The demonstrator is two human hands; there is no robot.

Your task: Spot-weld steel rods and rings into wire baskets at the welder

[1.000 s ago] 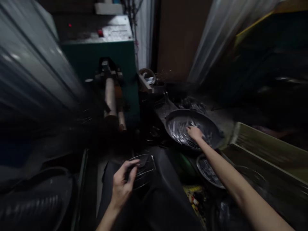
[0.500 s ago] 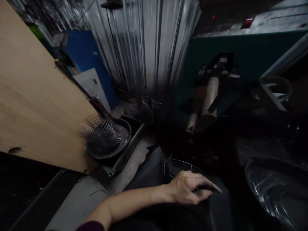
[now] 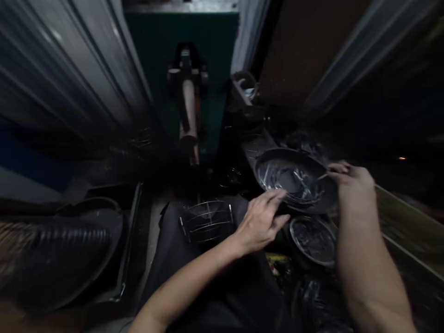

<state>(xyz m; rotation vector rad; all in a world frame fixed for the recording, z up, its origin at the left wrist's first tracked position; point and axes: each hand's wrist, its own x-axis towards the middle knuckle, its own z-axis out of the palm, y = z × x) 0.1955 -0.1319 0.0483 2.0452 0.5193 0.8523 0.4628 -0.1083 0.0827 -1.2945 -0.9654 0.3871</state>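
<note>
My right hand (image 3: 350, 185) hovers at the right rim of a large dark bowl (image 3: 267, 157) holding shiny thin metal pieces, and pinches one thin metal piece (image 3: 322, 176) between its fingertips. My left hand (image 3: 260, 222) reaches toward that bowl's near rim with fingers spread and holds nothing. A small wire frame (image 3: 206, 221) lies on the dark cloth over my lap, just left of the left hand. A smaller dark bowl (image 3: 312, 238) with more metal pieces sits below the large one.
A green machine (image 3: 183, 41) with a brownish roller (image 3: 189, 111) stands ahead. Corrugated metal sheets line the left side. A dark tray (image 3: 130, 240) with a stack of wire rings (image 3: 52, 249) is at lower left. A greenish box edge (image 3: 405, 222) runs along the right.
The view swung left and back toward the bowls. My left hand let go of the wire frame and moved right toward the large bowl. My right hand lifted out of the bowl with a metal piece.
</note>
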